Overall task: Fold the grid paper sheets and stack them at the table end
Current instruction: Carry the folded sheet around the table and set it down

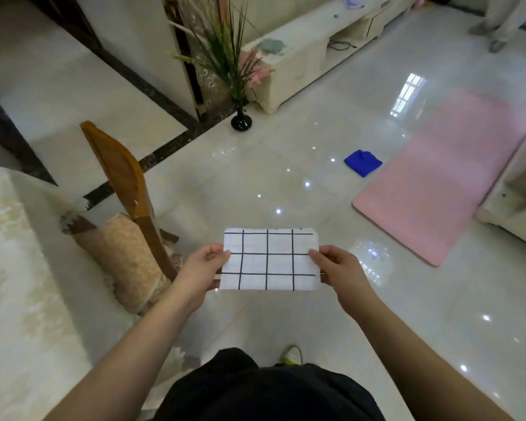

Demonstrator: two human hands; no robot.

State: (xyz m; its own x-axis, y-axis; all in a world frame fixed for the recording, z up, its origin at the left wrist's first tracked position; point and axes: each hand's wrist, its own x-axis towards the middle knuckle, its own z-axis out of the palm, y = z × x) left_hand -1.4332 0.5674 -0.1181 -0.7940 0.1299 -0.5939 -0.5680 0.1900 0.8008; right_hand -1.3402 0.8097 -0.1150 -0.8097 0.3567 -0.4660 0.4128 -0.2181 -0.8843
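A white sheet of grid paper (269, 259), ruled with dark lines and apparently folded into layers, hangs flat in the air above the floor in front of me. My left hand (205, 264) pinches its left edge, thumb on top. My right hand (336, 265) pinches its right edge the same way. The table (16, 268), covered with a pale patterned cloth, fills the left side of the view, well apart from the paper.
A wooden chair (125, 189) with a beige cushion stands beside the table. Farther off are a black vase with grasses (241, 121), a blue cloth (363, 162) on the glossy tile floor, a pink mat (444, 174) and a cream cabinet (310, 50).
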